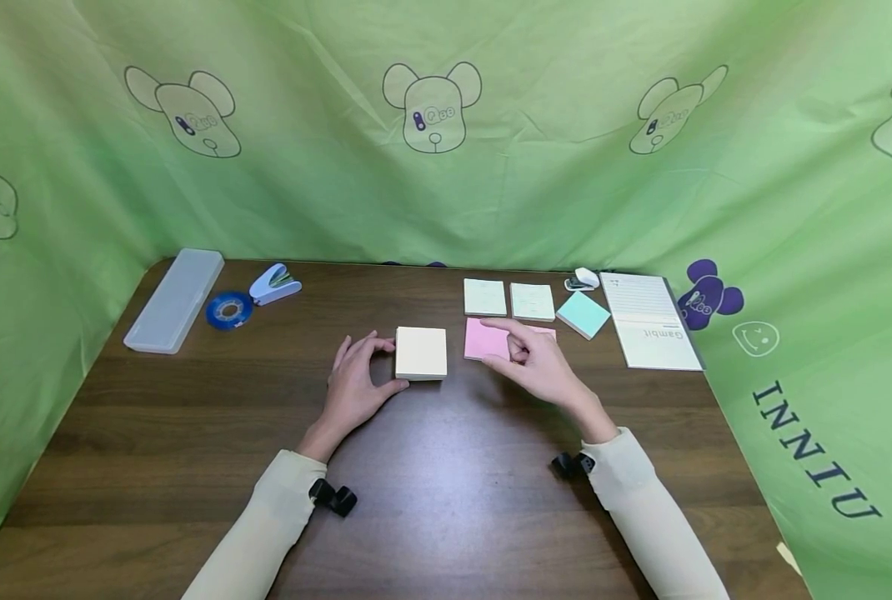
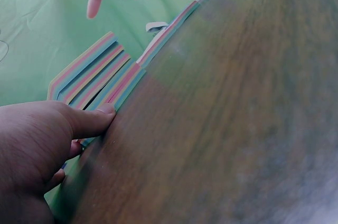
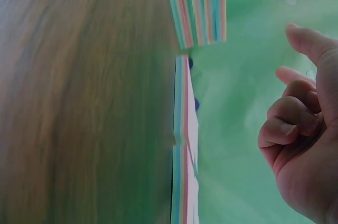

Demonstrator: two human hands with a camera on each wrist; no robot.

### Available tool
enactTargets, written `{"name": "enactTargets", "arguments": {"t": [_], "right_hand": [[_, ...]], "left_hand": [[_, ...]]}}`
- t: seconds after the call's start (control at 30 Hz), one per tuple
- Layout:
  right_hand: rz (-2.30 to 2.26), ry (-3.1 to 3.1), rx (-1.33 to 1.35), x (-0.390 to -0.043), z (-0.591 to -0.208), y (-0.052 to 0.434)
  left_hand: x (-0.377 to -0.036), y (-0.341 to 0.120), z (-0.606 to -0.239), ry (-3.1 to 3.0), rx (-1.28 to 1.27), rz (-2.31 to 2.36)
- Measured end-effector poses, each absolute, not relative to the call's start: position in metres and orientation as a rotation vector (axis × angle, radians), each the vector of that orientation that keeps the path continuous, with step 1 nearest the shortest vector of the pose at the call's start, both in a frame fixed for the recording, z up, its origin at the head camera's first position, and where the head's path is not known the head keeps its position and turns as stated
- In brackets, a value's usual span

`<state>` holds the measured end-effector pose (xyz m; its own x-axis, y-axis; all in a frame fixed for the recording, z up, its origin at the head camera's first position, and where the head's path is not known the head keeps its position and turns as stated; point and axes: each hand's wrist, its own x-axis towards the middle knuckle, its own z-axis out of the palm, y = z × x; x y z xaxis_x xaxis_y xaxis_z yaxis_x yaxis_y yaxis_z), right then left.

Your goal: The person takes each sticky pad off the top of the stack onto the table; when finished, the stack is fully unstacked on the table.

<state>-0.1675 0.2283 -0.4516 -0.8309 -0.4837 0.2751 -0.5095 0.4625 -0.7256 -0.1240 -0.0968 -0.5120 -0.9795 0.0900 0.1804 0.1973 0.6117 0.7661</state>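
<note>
The left grip (image 1: 358,377), partly closed, holds the cream note stack (image 1: 421,352) on the tabletop (image 1: 438,475); nearly square, its sides run forward and crosswise. The right grip (image 1: 539,365) is empty, index and thumb apart.

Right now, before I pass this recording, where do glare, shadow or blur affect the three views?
Head: glare pales the middle of the table, and the right hand casts a soft shadow; left wrist: wood grain looks smeared, though the stacked notepads show distinct stripes; right wrist: wood grain blurs into streaks.
</note>
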Motion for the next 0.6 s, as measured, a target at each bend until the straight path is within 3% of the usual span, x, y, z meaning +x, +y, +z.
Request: {"name": "enactTargets", "arguments": {"t": [0.6], "right_hand": [[1.196, -2.769, 0.935, -0.166, -0.449, 0.184]], "left_hand": [[-0.124, -0.097, -0.513, -2.713, -0.240, -1.302]]}}
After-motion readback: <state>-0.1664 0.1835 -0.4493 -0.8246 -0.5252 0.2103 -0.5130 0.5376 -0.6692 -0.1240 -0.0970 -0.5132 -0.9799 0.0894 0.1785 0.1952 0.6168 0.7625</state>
